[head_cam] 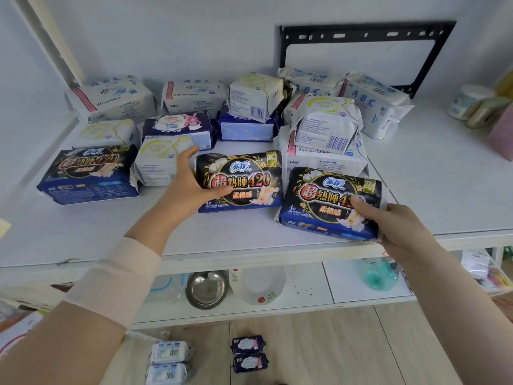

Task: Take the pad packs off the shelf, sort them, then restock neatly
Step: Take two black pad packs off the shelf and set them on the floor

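Several pad packs lie on a white shelf (249,232). My left hand (191,184) grips the left end of a dark blue "420" pack (244,182) at the shelf's front middle. My right hand (388,220) holds the right end of a second dark "420" pack (324,201), which sits tilted at the front edge. A third dark "420" pack (88,173) lies at the front left. White "ABC" packs (111,97) and purple packs (177,126) fill the back rows, some stacked on each other.
A black metal bracket (361,34) hangs on the wall behind. Jars (472,105) stand at the far right. A lower shelf holds a steel bowl (206,287) and a green bottle (380,273). Several small packs (249,354) lie on the wooden floor.
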### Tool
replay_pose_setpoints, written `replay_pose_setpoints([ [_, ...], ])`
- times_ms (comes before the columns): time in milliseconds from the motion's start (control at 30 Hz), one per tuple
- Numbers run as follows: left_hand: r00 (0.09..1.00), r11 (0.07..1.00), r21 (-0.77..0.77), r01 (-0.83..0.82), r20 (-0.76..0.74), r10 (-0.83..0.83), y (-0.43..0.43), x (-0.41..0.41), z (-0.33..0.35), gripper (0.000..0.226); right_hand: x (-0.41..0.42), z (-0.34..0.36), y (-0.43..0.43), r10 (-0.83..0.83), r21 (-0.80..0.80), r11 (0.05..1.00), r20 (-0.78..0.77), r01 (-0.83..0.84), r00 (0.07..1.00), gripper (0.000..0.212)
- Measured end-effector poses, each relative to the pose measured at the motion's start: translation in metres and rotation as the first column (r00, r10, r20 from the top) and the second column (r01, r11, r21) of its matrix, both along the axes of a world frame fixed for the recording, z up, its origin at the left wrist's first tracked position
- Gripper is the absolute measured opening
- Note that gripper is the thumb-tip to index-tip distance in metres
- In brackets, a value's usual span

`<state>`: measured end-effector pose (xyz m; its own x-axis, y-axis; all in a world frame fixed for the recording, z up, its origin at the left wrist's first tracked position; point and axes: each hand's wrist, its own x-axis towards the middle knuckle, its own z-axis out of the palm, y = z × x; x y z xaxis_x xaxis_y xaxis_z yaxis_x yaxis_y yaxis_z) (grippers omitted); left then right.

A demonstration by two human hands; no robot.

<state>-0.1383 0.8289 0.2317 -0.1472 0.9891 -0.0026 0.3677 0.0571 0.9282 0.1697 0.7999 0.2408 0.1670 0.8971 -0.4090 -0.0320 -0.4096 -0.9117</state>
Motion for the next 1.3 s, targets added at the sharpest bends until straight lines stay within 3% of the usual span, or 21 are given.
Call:
replay_pose_setpoints([
  [167, 0.985, 0.998, -0.034, -0.062, 0.158, 0.066, -0.009, -0.007, -0.003, 0.066, -0.004, 0.0, -0.012, 0.012, 0.027, 1.0, -0.063, -0.011, 0.998, 0.018],
  [433, 0.973, 0.999, -0.033, -0.013, 0.228, 0.021, -0.042, -0.011, -0.005, 0.074, 0.005, -0.008, -0.041, 0.015, 0.089, 0.996, -0.146, -0.002, 0.989, 0.016],
  [667, 0.983, 0.994, 0.048, -0.094, 0.16, 0.086, -0.098, 0.022, -0.004, 0.047, 0.048, -0.01, -0.069, 0.146, 0.147, 0.982, -0.209, -0.117, 0.967, 0.044],
  [800, 0.975, 0.987, 0.045, -0.153, 0.167, 0.144, -0.131, 0.059, -0.01, 0.046, 0.091, -0.015, -0.096, 0.23, 0.156, 0.967, -0.203, -0.201, 0.952, 0.08],
  [900, 0.974, 0.987, 0.029, -0.159, 0.167, 0.152, -0.151, 0.084, -0.015, 0.039, 0.118, -0.016, -0.116, 0.265, 0.16, 0.959, -0.201, -0.235, 0.943, 0.076],
  [1067, 0.971, 0.994, -0.019, -0.109, 0.214, 0.11, -0.177, 0.111, -0.021, 0.048, 0.141, -0.021, -0.155, 0.309, 0.177, 0.944, -0.179, -0.278, 0.934, 0.079],
  [1300, 0.964, 0.996, -0.089, -0.007, 0.264, 0.031, -0.196, 0.14, -0.061, 0.05, 0.16, -0.057, -0.208, 0.315, 0.073, 0.949, -0.187, -0.307, 0.93, 0.083],
])
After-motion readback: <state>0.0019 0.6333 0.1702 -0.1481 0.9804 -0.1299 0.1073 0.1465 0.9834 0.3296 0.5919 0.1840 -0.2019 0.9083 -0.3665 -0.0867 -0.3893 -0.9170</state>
